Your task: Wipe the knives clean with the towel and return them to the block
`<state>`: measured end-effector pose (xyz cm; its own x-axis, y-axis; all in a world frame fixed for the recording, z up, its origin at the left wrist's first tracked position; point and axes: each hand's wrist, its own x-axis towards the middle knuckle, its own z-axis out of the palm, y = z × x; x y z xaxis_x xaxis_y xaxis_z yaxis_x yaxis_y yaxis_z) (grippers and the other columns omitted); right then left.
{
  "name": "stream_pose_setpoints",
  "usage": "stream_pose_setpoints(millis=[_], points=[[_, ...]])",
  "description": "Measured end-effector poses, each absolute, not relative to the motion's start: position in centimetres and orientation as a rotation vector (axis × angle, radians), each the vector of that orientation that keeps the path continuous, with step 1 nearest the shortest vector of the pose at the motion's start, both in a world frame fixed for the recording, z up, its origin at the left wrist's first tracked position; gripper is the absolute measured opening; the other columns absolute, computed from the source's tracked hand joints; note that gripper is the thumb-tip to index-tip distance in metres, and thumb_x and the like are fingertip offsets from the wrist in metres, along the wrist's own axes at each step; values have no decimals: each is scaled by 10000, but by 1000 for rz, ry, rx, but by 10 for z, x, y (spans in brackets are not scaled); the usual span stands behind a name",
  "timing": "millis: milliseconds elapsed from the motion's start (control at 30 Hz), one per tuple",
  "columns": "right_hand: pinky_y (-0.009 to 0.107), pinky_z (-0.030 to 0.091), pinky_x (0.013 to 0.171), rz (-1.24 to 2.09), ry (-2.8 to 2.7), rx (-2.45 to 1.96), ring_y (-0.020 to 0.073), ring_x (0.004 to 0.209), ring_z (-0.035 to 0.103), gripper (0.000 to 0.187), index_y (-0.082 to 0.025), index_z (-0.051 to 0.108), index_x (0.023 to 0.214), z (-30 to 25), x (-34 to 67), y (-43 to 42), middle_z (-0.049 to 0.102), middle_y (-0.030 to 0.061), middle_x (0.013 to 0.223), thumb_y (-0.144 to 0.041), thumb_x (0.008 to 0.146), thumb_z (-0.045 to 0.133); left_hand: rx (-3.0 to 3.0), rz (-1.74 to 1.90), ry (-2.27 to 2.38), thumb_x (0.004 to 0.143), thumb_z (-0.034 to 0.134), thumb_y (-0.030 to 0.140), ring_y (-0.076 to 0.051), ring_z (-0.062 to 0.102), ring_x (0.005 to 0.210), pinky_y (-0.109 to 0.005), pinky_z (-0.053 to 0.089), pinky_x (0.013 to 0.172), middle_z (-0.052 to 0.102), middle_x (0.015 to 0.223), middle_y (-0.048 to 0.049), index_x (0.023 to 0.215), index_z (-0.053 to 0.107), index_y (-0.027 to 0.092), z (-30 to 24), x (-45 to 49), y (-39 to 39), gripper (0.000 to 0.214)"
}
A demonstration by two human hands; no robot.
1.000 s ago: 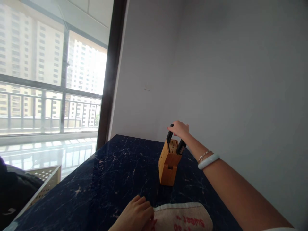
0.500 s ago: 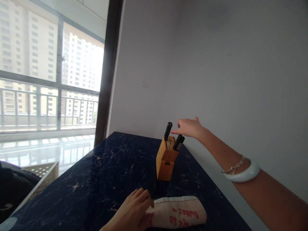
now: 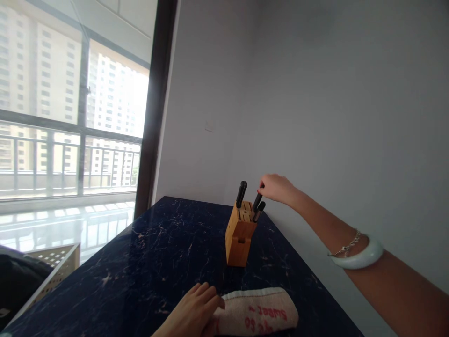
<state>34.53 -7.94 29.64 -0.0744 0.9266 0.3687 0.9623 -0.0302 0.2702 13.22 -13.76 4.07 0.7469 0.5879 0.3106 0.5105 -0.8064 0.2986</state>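
A wooden knife block (image 3: 239, 243) stands upright on the dark table, with several black handles rising from its slots. My right hand (image 3: 275, 188) is closed in a pinch around the top of one black-handled knife (image 3: 257, 201) at the block's right; its blade is hidden in the block. Beside it sits another black handle (image 3: 261, 206), and a taller knife handle (image 3: 241, 194) stands at the left of the block. In the foreground, my left hand (image 3: 196, 306) has its fingers curled over the left end of a folded pale cloth (image 3: 261, 311) with red lettering.
The dark blue marbled table (image 3: 154, 252) runs back toward a plain grey wall (image 3: 333, 117). A perforated beige bin (image 3: 66, 260) with a dark bag (image 3: 21, 281) stands at the lower left. Beyond are tall windows (image 3: 42, 164).
My right hand has come down onto the knife handle and closed on it; the handle now stands a little higher and apart from its neighbour. My left hand stays on the cloth.
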Motion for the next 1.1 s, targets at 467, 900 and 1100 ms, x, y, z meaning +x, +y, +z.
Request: stream_pose_setpoints(millis=[467,900,1100], points=[[226,418,601,-740,-1794,-910,107,620,525,83,-189,517,897,240,306,-178,563,-3,738,-214,828,480,2324,1061,943,885,347,317,-164,519,763,-276,382,722,585,812,-29,869,571,214,20,134,-122,248],[254,417,587,-459,-1947,-864,148,654,516,183,-206,505,928,20,266,-143,565,28,739,-188,893,326,1050,1147,793,605,635,577,-147,564,542,-233,427,531,605,576,-19,691,621,125,9,138,-94,460],[296,416,737,-154,-2141,-1075,180,851,528,323,-191,433,1108,21,279,-153,580,45,985,-198,795,510,1285,1222,948,667,556,569,-184,585,661,-271,458,633,625,658,-17,793,624,162,16,124,-95,431]])
